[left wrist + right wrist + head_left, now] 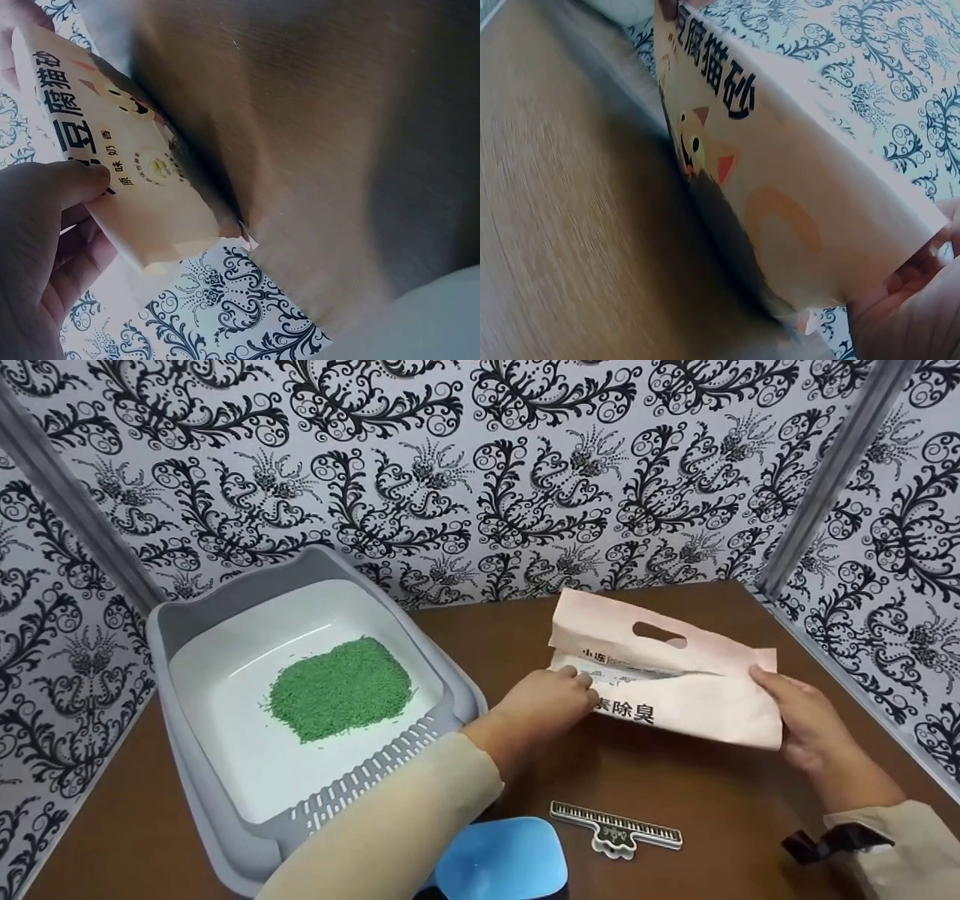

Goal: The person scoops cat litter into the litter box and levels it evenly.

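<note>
A pale pink cat litter bag with dark printed characters and a cut-out handle hangs between my two hands, on the right side of the table. Its top has an open slit, and part of its inside shows there. My left hand grips the bag at its left end, thumb on the printed front in the left wrist view. At the right end my right hand holds the bag's edge, thumb on the upper side. A cat drawing shows on the front in the right wrist view, close over the wooden table.
A grey and white litter box stands at the left, with green pellets heaped on its floor. Near the front edge sit a blue container and a clip with a piano-key pattern. Patterned walls enclose the table.
</note>
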`<move>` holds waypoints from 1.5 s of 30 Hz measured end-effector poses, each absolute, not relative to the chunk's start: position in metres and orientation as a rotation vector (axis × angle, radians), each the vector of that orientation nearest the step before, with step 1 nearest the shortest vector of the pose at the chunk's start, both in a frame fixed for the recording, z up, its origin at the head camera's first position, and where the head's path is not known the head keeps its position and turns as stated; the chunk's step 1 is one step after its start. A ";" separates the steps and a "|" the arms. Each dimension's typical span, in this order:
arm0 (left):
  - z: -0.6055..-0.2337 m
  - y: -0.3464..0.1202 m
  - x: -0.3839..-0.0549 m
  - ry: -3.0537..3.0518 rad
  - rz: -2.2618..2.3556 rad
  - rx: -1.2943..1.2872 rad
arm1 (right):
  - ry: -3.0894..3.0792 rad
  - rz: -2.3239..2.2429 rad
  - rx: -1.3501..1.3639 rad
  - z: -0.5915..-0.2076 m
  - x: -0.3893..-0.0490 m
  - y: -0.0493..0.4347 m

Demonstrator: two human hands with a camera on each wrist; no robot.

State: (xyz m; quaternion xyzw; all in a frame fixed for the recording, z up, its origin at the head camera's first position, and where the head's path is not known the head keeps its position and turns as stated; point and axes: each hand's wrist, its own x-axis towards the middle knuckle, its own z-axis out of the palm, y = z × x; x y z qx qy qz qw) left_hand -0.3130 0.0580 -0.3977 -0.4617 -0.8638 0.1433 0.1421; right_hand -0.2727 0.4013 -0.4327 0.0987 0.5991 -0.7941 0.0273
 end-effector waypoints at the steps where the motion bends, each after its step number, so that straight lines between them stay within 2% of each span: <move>1: -0.398 0.058 -0.313 -2.490 0.412 -1.337 | 1.875 -2.428 0.316 -0.433 -0.273 0.402; 4: -0.398 0.058 -0.314 -2.481 0.404 -1.341 | 2.169 -2.227 0.347 -0.436 -0.276 0.404; 8: -0.399 0.058 -0.316 -2.471 0.396 -1.355 | 2.653 -1.726 0.339 -0.441 -0.278 0.405; 14: -0.398 0.058 -0.316 -2.489 0.369 -1.388 | 2.967 -1.311 0.256 -0.444 -0.279 0.406; 18: -0.399 0.059 -0.315 -2.516 0.342 -1.371 | 3.205 -0.970 0.206 -0.437 -0.275 0.406; 23: -0.398 0.061 -0.314 -2.551 0.333 -1.344 | 3.449 -0.812 0.173 -0.416 -0.260 0.387; 26: -0.397 0.061 -0.315 -2.560 0.323 -1.332 | 3.611 -0.697 -0.141 -0.408 -0.251 0.367; 30: -0.398 0.061 -0.317 -2.566 0.278 -1.325 | 3.566 -0.425 -0.818 -0.413 -0.245 0.344; 33: -0.399 0.060 -0.318 -2.575 0.239 -1.314 | 3.500 -0.266 -1.122 -0.420 -0.246 0.336; 38: -0.400 0.057 -0.318 -2.594 0.231 -1.288 | 3.518 -0.188 -1.327 -0.427 -0.251 0.337; 45: -0.399 0.056 -0.315 -2.623 0.275 -1.282 | 3.523 -0.144 -1.303 -0.433 -0.254 0.341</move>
